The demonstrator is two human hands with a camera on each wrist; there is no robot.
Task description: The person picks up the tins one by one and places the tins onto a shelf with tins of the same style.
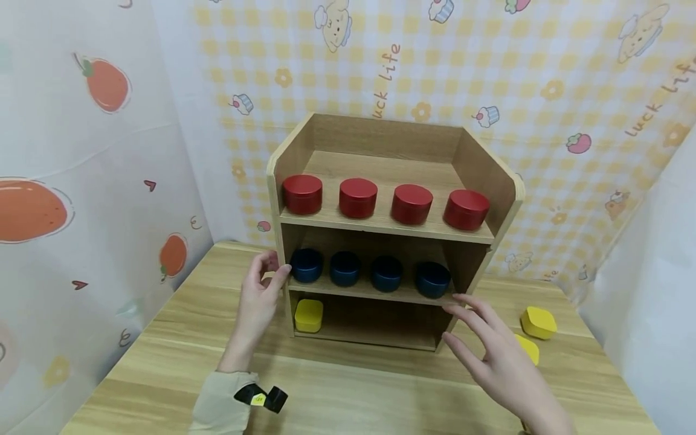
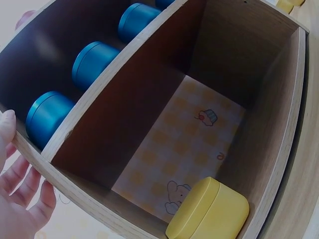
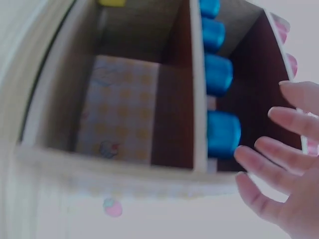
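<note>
A three-tier wooden shelf (image 1: 383, 135) stands on the table. My left hand (image 1: 262, 290) grips its left side panel, thumb on the front edge close by the leftmost blue tin (image 1: 307, 266) and fingers along the outside. On the right, my right hand (image 1: 497, 350) is spread beside the lower front corner of the shelf, holding nothing; its fingers (image 3: 279, 154) are extended near the side panel. Several round blue tins line the middle tier. Several round red tins (image 1: 357, 198) sit in a row on top. One yellow tin (image 1: 309, 316) occupies the bottom tier's left end.
Two more yellow tins rest on the table right of the shelf: one (image 1: 539, 322) farther back, another (image 1: 527, 348) partly hidden behind my right hand. A patterned cloth (image 1: 402, 66) hangs behind the shelf, and printed sheets flank both sides of the wooden table (image 1: 348, 393).
</note>
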